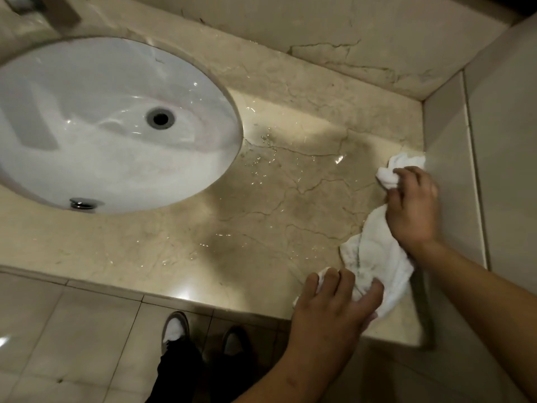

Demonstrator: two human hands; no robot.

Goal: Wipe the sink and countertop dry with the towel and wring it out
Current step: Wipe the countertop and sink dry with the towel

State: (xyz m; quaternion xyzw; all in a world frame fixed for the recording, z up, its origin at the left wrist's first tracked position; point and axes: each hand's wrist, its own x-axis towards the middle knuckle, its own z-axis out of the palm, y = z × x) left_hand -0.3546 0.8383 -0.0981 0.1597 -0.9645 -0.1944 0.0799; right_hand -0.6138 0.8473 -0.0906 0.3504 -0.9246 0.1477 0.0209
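A white towel (374, 251) lies stretched along the right end of the beige marble countertop (261, 210). My right hand (412, 205) grips its far end by the side wall, fingers curled round a bunched lump. My left hand (334, 303) holds the near end at the counter's front edge, fingers curled over the cloth. The white oval sink (96, 132) is set into the counter at the left, with its drain (160, 118) in the middle. Water drops and a wet film glisten on the counter between the sink and the towel.
A tiled side wall (453, 158) closes the counter on the right, and a marble backsplash (348, 45) runs behind. The overflow fitting (82, 203) sits at the sink's near rim. Below the counter edge are floor tiles (58, 330) and my shoes (175, 327).
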